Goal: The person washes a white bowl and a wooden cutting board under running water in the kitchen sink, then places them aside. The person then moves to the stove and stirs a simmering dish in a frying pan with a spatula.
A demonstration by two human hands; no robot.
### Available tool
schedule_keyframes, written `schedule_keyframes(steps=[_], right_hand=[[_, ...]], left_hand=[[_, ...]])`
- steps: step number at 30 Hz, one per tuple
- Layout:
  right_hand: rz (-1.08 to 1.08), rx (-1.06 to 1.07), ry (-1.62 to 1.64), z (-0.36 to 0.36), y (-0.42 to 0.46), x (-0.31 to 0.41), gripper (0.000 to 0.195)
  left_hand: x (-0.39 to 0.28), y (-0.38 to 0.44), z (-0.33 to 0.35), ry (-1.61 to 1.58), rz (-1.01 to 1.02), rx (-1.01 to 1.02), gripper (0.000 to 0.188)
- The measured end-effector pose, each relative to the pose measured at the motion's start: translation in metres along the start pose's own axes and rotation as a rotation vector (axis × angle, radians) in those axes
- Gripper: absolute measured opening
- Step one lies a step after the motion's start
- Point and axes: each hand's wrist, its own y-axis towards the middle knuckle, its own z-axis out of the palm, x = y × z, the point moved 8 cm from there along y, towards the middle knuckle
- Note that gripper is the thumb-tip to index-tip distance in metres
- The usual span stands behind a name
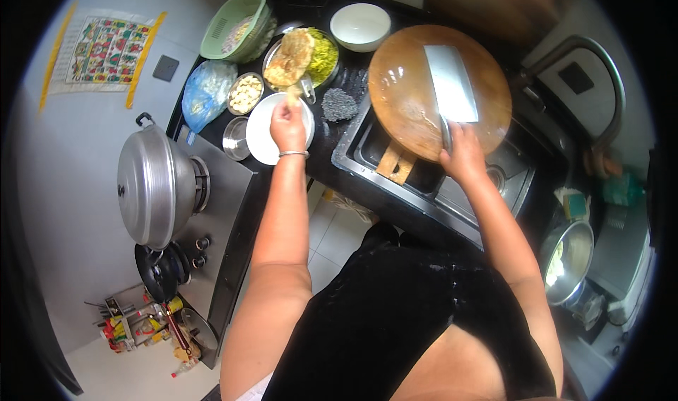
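My right hand (464, 149) grips the handle of a Chinese cleaver (450, 83). The blade lies flat over a round wooden chopping board (394, 94), which rests across the sink. My left hand (288, 128) is above a white bowl (259, 136), its fingertips pinched on a blurred pale-yellow piece of food (292, 97). Just beyond, browned egg pancakes (290, 57) lie beside yellow-green shreds (324, 62) in a steel bowl. A metal handle (308, 89) sticks out at that bowl's near side.
Around the bowls are a steel dish of garlic cloves (246, 94), a small steel bowl (236, 139), a blue plastic bag (207, 94), a green basket (233, 27), a white bowl (360, 26) and a steel scourer (339, 105). A lidded pot (151, 186) occupies the stove; a faucet (617, 94) arches at right.
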Motion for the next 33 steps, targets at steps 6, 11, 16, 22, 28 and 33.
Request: schedule_keyframes(steps=[6,11,16,22,28,33], right_hand=[[0.003,0.009,-0.078,0.003,0.002,0.008,0.064],[0.025,0.003,-0.118,0.005,0.001,0.007,0.068],[-0.027,-0.100,-0.122,0.007,0.003,0.006,0.059],[0.249,-0.086,-0.008,-0.003,0.005,-0.020,0.064],[0.331,-0.068,0.013,-0.013,-0.004,-0.027,0.055],[0.299,-0.468,-0.112,-0.050,-0.011,-0.055,0.057]], left_hand=[[0.055,0.072,-0.105,0.306,-0.080,-0.206,0.027],[0.100,0.122,-0.128,0.339,-0.172,-0.185,0.034],[0.082,0.160,-0.108,0.566,0.008,-0.171,0.044],[-0.025,0.002,0.043,-0.508,-0.052,0.409,0.027],[0.056,-0.132,0.156,-0.459,-0.850,0.671,0.055],[0.064,-0.125,0.199,-0.905,-0.892,0.768,0.064]])
